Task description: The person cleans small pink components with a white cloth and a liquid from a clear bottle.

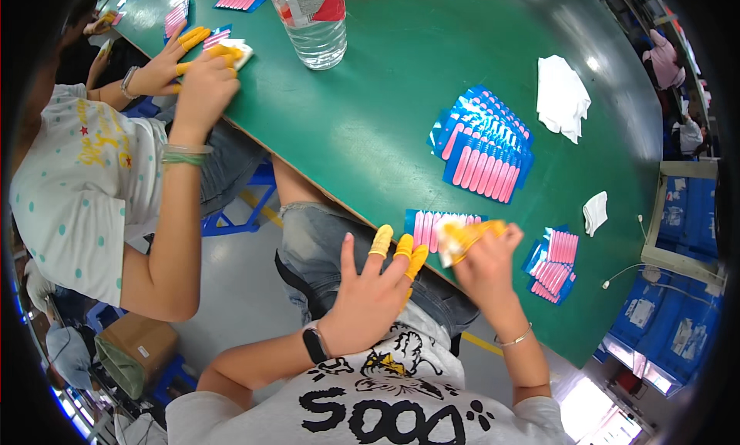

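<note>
A blue card with a row of pink strips (424, 226) lies at the near edge of the green table. My left hand (362, 295), with yellow finger cots on several fingers, is open, its fingers spread at the card's left end; whether the tips press on it I cannot tell. Over the card's right part, my right hand (489, 268) is closed on a crumpled white cloth (447, 248), slightly blurred. Yellow cots cover fingers of this hand too. The cloth and hand hide part of the pink strips.
Ahead lies a fanned pile of similar cards (484, 156); a smaller pile (553, 264) sits at right. White cloths (563, 98) (595, 213) lie beyond. A water bottle (317, 29) stands at the far side. At left, a co-worker's hands (202, 83) handle another card and cloth.
</note>
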### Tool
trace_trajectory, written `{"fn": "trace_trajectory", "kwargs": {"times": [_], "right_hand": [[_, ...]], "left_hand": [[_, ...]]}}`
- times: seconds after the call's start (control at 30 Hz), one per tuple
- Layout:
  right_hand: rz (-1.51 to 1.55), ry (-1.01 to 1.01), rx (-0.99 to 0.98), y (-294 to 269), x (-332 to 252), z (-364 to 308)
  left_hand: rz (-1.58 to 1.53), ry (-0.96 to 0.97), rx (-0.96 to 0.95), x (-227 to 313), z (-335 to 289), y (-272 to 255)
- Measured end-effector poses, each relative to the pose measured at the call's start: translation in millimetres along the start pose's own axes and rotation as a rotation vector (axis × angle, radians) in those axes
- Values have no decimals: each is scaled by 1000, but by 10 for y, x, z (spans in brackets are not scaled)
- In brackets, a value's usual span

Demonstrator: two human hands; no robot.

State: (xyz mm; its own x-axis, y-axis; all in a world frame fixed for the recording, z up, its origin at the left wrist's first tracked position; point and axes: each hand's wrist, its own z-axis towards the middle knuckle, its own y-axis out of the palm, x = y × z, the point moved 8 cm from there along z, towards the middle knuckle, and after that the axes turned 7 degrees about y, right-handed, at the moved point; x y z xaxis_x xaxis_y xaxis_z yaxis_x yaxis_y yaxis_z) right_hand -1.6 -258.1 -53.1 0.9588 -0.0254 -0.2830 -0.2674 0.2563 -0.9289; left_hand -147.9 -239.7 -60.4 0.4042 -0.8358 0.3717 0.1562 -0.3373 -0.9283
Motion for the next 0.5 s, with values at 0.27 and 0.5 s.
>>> {"fn": "trace_trajectory", "kwargs": {"times": [0.27,0.5], "right_hand": [[61,-78,-163,27,-108,-10],[54,-114,-72,-22,-133,46]], "left_hand": [[22,-54,38,6,-12,15],[-30,16,75,34,8,40]]}}
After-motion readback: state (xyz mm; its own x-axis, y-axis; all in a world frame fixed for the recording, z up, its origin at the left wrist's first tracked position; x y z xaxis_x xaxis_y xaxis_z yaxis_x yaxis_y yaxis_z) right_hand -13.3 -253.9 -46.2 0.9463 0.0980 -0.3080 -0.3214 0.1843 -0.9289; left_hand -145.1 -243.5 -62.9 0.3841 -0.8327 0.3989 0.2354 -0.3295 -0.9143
